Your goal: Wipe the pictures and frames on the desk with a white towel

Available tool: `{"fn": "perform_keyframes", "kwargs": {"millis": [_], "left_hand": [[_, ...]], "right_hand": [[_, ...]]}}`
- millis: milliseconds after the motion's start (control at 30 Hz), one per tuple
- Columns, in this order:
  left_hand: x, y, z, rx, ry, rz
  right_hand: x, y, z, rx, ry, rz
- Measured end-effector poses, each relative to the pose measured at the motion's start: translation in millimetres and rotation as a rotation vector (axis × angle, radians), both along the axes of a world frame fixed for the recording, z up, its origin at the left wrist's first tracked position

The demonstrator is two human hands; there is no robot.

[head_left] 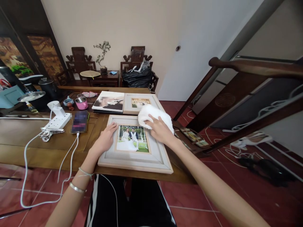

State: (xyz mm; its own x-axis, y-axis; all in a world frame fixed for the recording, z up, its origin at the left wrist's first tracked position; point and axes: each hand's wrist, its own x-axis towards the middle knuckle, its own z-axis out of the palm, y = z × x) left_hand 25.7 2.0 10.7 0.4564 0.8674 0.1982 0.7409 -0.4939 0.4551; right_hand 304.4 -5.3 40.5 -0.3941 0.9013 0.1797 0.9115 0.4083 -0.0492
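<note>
Wiping seems underway, what's left unclear — the right hand clutches a cloth at one o'clock on the frame, the left hand (resting flat, not clamped) at ten.

The left hand rests on the left side of a rectangular pale-wood photo frame; the right hand holds a fluffy white cloth at its far right corner.
</note>
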Motion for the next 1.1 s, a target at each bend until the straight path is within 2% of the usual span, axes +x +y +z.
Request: {"fn": "perform_keyframes", "kwargs": {"millis": [100,333,433,500,567,767,867,967,1100], "left_hand": [[1,0,0.8,0.003,0.007,0.01],[0,0,-1.3,0.012,-0.009,0.002],[-1,0,-2.4,0.019,-0.031,0.001],[-1,0,-2.9,0.021,-0.031,-0.003],[-1,0,-3.0,0.024,-0.016,-0.009],[-1,2,-1.7,0.023,0.021,-0.019],[-2,2,-0.9,0.015,0.014,-0.028],[-2,1,-2.2,0.023,-0.017,-0.033],[-2,1,-6.9,0.031,-0.044,-0.004]], "right_hand": [[-13,-13,3.6,-0.002,-0.076,0.064],[-30,-115,38.7,-0.238,-0.021,0.251],[-33,-140,48.7,-0.309,0.048,0.292],[-34,-140,47.2,-0.316,0.075,0.288],[-34,-126,39.8,-0.292,0.073,0.258],[-29,-46,15.0,-0.124,-0.027,0.11],[-30,-21,10.8,-0.078,-0.102,0.075],[-35,-25,10.7,-0.068,-0.154,0.117],[-40,-69,22.9,-0.177,-0.139,0.211]]}}
